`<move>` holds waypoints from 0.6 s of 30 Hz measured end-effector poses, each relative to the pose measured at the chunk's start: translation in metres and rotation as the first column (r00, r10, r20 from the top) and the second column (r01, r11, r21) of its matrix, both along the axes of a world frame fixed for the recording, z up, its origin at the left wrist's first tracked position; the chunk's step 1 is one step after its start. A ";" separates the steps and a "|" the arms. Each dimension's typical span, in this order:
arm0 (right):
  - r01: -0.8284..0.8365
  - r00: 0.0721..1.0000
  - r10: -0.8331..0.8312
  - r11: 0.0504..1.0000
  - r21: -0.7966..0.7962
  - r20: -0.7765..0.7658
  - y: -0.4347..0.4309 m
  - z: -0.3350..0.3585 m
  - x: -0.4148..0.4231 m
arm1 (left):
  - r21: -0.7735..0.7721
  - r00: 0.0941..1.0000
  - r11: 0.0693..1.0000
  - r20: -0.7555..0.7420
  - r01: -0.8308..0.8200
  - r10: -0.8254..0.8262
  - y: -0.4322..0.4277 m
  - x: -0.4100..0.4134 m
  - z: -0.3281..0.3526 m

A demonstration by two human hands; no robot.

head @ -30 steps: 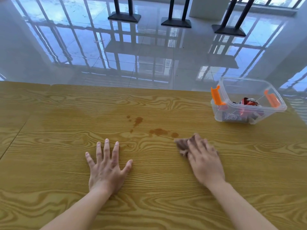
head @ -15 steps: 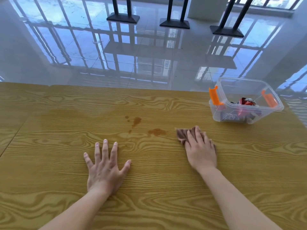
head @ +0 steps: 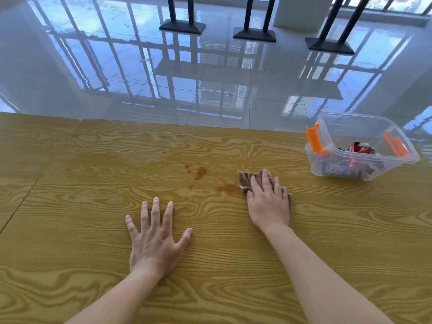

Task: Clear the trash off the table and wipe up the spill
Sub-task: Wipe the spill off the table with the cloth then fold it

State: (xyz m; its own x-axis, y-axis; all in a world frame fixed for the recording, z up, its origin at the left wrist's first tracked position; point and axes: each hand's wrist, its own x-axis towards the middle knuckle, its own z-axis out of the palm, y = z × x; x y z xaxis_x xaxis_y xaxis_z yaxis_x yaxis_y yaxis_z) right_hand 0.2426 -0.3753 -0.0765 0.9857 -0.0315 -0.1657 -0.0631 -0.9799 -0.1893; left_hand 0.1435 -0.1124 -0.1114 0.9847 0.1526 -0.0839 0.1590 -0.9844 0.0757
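Observation:
A brown spill (head: 200, 172) with small drops and a smear (head: 227, 188) marks the middle of the wooden table (head: 93, 206). My right hand (head: 266, 202) presses flat on a brown cloth (head: 247, 180), whose left edge touches the smear. My left hand (head: 155, 239) lies flat on the table with fingers spread, holding nothing, a little nearer to me than the spill. A clear plastic bin (head: 406, 159) with orange latches stands at the right and holds crumpled wrappers (head: 361, 148).
The table's far edge runs across the middle of the view, with a glossy tiled floor beyond. Three black stand bases (head: 254, 35) sit far back on the floor. A seam crosses the table at the far left.
My right hand has slid the cloth away from me, over the rightmost part of the spill, which no longer shows. My left hand has stayed in place.

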 end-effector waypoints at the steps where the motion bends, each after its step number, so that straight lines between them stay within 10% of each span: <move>1: -0.071 0.997 0.071 0.997 0.002 0.010 0.009 -0.004 -0.007 | -0.009 1.000 1.000 -0.002 0.003 -0.003 0.000 0.000 0.001; 7: -0.572 0.811 0.577 0.816 -0.081 0.093 -0.021 -0.023 -0.102 | -0.043 1.000 0.999 -0.002 0.007 -0.007 0.000 0.000 0.003; 13: -0.034 0.999 0.034 0.999 0.008 0.022 0.014 0.000 0.014 | -0.037 1.000 0.999 -0.021 -0.003 0.002 -0.001 0.000 0.007; 18: -0.538 0.832 0.540 0.841 -0.050 0.126 0.025 -0.022 -0.091 | -0.046 1.000 0.999 -0.020 -0.011 0.010 -0.002 0.000 0.008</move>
